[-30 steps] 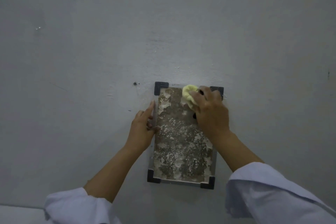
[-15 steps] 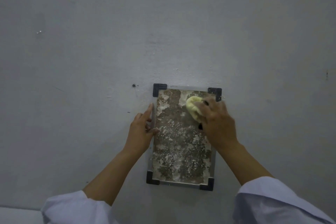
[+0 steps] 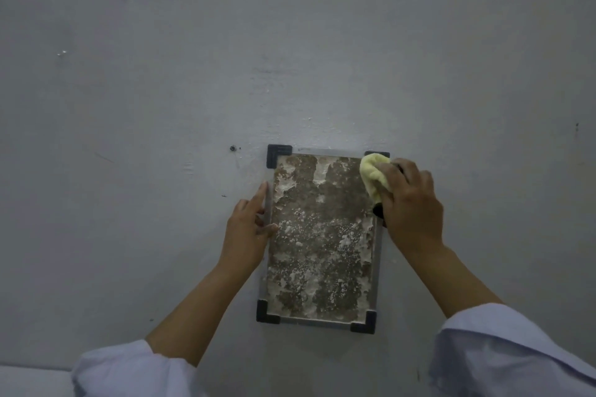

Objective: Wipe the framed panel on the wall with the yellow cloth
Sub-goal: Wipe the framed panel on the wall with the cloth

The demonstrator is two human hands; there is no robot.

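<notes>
1. Hanging upright on the matt grey painted wall (image 3: 161,106), the rectangular framed panel (image 3: 322,235) had a thin pale metal frame with four black L-shaped corner caps; its face was mottled brown, crusted with flaky white patches.
2. A crumpled, soft yellow cloth (image 3: 371,171) was pressed at the panel's upper right corner, covering most of that corner cap.
3. The right hand (image 3: 412,203) had its fingers curled tight around the cloth, bunching it into a rounded wad.
4. The left hand (image 3: 248,229) lay flat and open along the panel's left edge, fingers extended, thumb touching the frame, holding nothing.
5. A small dark object under the right palm was too hidden to identify.
6. Both pale fabric sleeves (image 3: 516,358) were cut off by the bottom edge.
7. A small dark screw hole (image 3: 232,148) marked the wall left of the panel.
</notes>
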